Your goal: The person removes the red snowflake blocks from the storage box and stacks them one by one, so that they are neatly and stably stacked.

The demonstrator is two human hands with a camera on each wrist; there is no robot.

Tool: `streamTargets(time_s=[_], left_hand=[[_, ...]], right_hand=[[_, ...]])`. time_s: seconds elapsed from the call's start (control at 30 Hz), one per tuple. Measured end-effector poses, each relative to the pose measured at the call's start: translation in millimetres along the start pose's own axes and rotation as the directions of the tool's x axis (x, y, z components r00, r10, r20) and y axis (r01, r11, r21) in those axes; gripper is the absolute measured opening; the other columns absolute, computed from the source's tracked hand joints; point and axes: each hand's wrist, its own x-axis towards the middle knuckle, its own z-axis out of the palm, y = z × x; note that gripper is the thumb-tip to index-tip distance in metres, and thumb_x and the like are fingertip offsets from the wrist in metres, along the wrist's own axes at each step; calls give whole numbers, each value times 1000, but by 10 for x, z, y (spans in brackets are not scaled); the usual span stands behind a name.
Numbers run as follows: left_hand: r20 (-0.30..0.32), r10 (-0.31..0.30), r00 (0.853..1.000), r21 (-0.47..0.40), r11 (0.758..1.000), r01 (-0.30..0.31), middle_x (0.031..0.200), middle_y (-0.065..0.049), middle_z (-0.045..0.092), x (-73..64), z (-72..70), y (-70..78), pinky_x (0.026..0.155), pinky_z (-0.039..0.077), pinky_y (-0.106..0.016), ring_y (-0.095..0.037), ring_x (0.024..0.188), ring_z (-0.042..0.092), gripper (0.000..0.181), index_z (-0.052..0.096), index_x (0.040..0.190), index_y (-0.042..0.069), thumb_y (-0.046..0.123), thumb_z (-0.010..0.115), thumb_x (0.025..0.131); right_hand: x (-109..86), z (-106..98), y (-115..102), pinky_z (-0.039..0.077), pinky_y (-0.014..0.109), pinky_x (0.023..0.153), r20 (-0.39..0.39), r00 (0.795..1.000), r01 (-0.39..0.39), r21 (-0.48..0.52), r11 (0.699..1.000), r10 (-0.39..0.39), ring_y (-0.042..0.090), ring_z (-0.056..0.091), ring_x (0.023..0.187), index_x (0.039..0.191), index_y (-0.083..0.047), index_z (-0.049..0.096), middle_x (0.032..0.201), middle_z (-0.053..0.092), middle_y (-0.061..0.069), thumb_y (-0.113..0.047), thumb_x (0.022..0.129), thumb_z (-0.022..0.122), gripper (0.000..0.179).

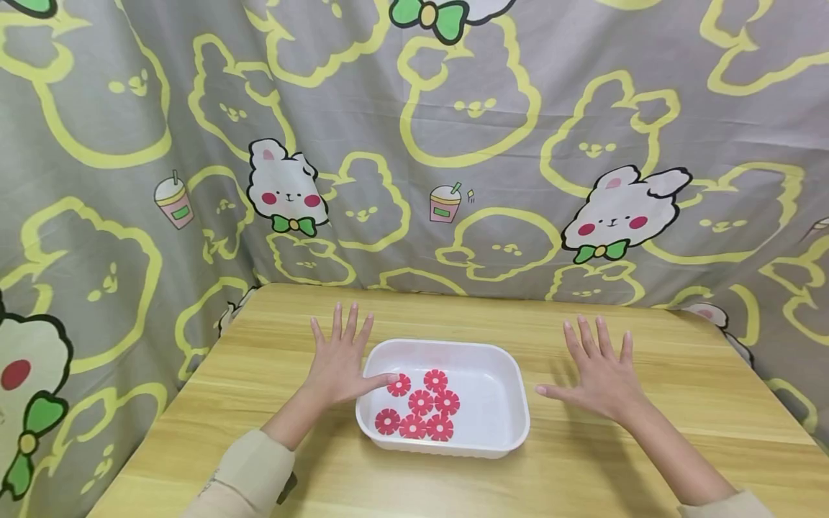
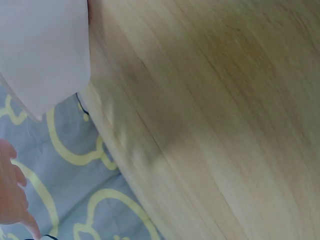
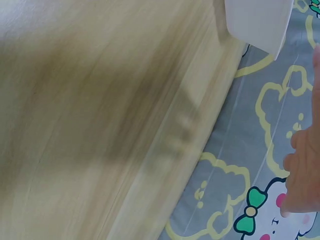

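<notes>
A white rectangular plastic tray (image 1: pixel 495 450) stands on the wooden table. Inside, mostly on its left half, lie several flat red flower-shaped pieces (image 1: pixel 421 402) with pale centres. My left hand (image 1: pixel 340 367) is held with fingers spread at the tray's left side, its thumb overlapping the rim and one piece in the head view. To the right of the tray, apart from it, my right hand (image 1: pixel 599 381) has its fingers spread and thumb toward the rim. Both hands hold nothing. Each wrist view catches part of its hand, the left hand (image 2: pixel 12 192) and right hand (image 3: pixel 305 170), at the frame's edge.
The wooden table (image 1: pixel 311 475) reaches back to a grey curtain (image 1: pixel 363 108) with yellow outlines and white rabbit prints, which also hangs along the left and right sides. A small dark object (image 1: pixel 287 489) shows beside the left sleeve.
</notes>
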Motion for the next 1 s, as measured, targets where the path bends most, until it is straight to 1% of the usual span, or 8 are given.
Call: streamTargets(time_s=[0.37,0.43,0.53,0.63,0.73,0.83,0.9,1.0], left_hand=[[24,16,1000,-1,1000,-16,155,-19,-1,-22,-19,18,107,2,-71,-44,142,-1,105,20,149,9,74,51,72],[32,24,999,-13,1000,-24,155,-19,1,-31,-26,21,109,4,-69,-44,142,0,105,20,149,9,74,51,72],[44,40,998,-67,997,-37,155,-21,6,-54,-44,28,112,6,-65,-42,142,2,104,21,148,7,72,53,73],[51,62,997,-125,991,-55,154,-23,12,-79,-65,39,113,9,-61,-40,143,7,103,24,147,5,70,54,73],[58,81,995,-162,984,-71,153,-22,17,-104,-92,59,114,12,-59,-39,142,11,103,26,146,2,70,54,74],[71,99,993,-190,978,-83,152,-22,19,-133,-123,79,115,17,-56,-38,142,14,104,27,145,0,71,54,73],[86,112,990,-217,972,-91,152,-21,19,-155,-136,87,115,19,-53,-37,142,15,106,26,144,-2,70,56,72],[116,132,984,-246,964,-101,153,-20,19,-186,-146,92,115,22,-50,-35,142,17,109,25,144,-4,70,58,71]], right_hand=[[-11,5,-3,-14,67,106,13,1000,-3,27,1000,3,41,-14,141,149,-2,9,153,5,27,-71,71,58,115],[-11,6,-8,-12,67,107,4,1000,10,35,999,-10,41,-13,141,148,-1,11,153,6,27,-69,72,59,113],[-3,31,-25,-11,65,110,-33,998,62,96,993,-59,41,-11,141,148,-1,12,152,8,30,-63,73,63,110],[15,80,-61,-5,63,112,-86,989,136,190,972,-122,41,-4,142,148,-1,15,150,12,31,-55,72,69,108],[33,128,-114,5,65,111,-125,978,198,292,936,-167,44,4,141,146,1,19,150,15,31,-47,71,74,105],[54,159,-173,13,69,107,-110,974,225,405,886,-197,47,8,139,145,4,22,150,18,29,-38,71,77,101],[66,175,-211,17,70,104,-89,974,228,445,866,-210,49,11,138,144,4,24,149,20,29,-35,71,78,99],[88,188,-267,24,69,102,-80,972,234,445,865,-222,51,19,135,143,4,29,147,26,29,-35,70,79,96]])
